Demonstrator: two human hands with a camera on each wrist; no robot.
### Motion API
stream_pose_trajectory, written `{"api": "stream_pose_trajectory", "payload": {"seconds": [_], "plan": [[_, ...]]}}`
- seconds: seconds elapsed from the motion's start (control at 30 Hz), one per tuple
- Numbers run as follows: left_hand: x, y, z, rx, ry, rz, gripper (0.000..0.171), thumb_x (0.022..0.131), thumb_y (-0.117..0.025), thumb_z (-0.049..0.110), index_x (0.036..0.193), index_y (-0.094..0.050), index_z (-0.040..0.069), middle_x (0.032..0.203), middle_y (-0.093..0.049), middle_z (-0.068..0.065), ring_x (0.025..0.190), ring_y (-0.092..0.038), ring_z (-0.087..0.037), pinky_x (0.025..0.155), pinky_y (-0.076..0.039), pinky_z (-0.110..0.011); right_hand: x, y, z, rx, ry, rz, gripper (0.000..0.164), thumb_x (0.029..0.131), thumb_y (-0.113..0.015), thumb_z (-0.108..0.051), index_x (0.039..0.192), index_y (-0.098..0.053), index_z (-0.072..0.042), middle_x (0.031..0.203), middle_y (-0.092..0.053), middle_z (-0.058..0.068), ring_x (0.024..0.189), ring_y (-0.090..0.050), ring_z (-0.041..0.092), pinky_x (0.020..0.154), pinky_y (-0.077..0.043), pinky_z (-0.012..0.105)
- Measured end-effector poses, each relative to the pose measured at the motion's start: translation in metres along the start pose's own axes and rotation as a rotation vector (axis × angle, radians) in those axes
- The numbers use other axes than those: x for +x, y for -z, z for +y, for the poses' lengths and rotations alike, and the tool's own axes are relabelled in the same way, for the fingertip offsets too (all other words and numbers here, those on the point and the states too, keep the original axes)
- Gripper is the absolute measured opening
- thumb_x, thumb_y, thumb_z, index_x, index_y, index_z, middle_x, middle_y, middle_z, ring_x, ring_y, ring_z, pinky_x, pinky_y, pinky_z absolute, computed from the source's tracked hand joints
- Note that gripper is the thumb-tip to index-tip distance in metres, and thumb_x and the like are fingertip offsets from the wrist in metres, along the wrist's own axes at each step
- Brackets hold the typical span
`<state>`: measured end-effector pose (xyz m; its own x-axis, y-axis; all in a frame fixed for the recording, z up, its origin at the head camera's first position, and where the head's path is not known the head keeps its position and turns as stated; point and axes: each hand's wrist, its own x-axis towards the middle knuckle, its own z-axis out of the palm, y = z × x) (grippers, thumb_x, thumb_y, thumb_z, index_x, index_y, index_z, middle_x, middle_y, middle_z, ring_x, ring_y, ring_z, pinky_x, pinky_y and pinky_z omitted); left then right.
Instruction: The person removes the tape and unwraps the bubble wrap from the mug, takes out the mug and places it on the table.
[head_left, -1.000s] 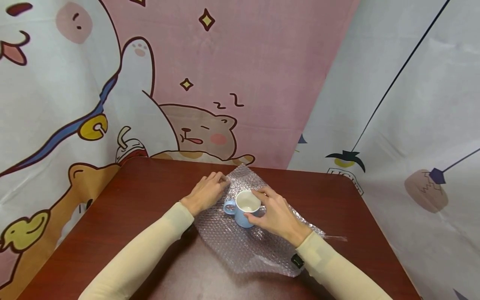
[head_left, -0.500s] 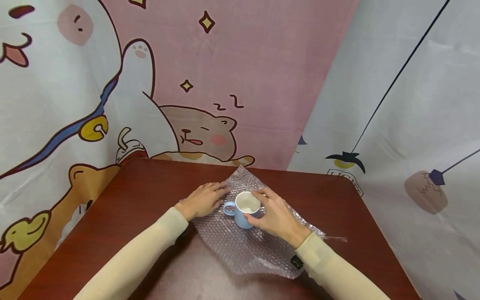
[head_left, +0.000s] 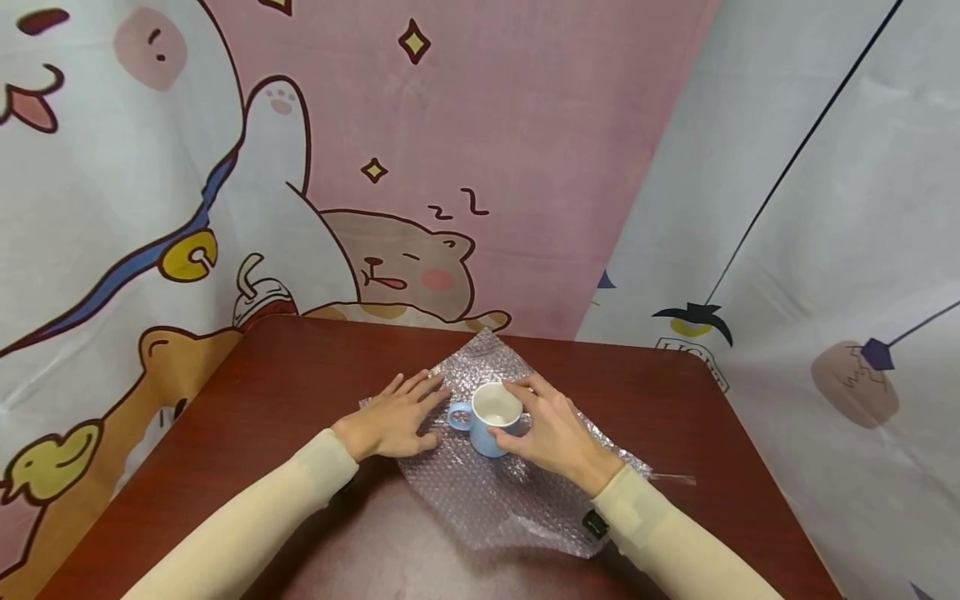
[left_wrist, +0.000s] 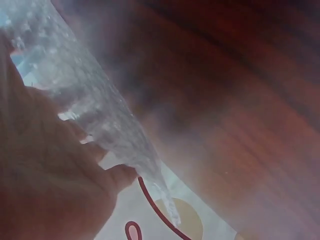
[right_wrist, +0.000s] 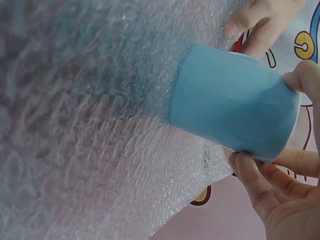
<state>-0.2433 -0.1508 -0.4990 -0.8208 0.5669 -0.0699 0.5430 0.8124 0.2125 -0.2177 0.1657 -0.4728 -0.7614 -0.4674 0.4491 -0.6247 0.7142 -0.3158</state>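
A light blue mug (head_left: 486, 440) with a white inside stands upright on a sheet of bubble wrap (head_left: 468, 496), its handle turned left. My right hand (head_left: 561, 437) holds the mug at its right side, thumb on the near side and fingers by the far rim. In the right wrist view the thumb and fingers pinch the blue mug (right_wrist: 232, 102) near its rim. Left of the handle, my left hand (head_left: 392, 422) lies with fingers spread over the wrap's left edge. The left wrist view shows those fingers against the bubble wrap (left_wrist: 102, 97).
The dark red-brown table (head_left: 322, 358) carries the wrap. One corner of the wrap points to the far edge, and a thin clear strip (head_left: 675, 478) sticks out at the right. A cartoon-printed cloth (head_left: 540, 167) hangs behind the table.
My left hand has moved left and slightly nearer, from the wrap's upper left edge to beside the handle, and its fingers have spread. The right hand and mug have stayed put.
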Motion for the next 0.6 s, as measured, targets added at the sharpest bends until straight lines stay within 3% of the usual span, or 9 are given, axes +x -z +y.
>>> {"api": "stream_pose_trajectory", "payload": {"seconds": [0.2, 0.6], "plan": [[-0.01, -0.004, 0.003, -0.032, 0.035, -0.035, 0.106, 0.105, -0.064, 0.08, 0.185, -0.034, 0.018, 0.196, -0.022, -0.015, 0.183, -0.017, -0.047, 0.146, -0.017, -0.074, 0.001, 0.001, -0.001, 0.0, -0.009, -0.015, 0.077, 0.087, -0.103, -0.04, 0.147, -0.077, 0.001, 0.132, -0.077, 0.013, 0.1, -0.081, 0.022, 0.08, -0.07, 0.033], [-0.012, -0.014, 0.003, -0.05, 0.051, -0.056, 0.106, 0.105, -0.064, 0.082, 0.187, -0.029, 0.025, 0.197, -0.017, -0.018, 0.183, -0.015, -0.047, 0.146, -0.02, -0.073, 0.003, 0.004, -0.002, -0.015, -0.002, -0.044, 0.077, 0.088, -0.101, -0.041, 0.148, -0.076, 0.001, 0.131, -0.076, 0.013, 0.099, -0.077, 0.019, 0.081, -0.069, 0.032]]}}
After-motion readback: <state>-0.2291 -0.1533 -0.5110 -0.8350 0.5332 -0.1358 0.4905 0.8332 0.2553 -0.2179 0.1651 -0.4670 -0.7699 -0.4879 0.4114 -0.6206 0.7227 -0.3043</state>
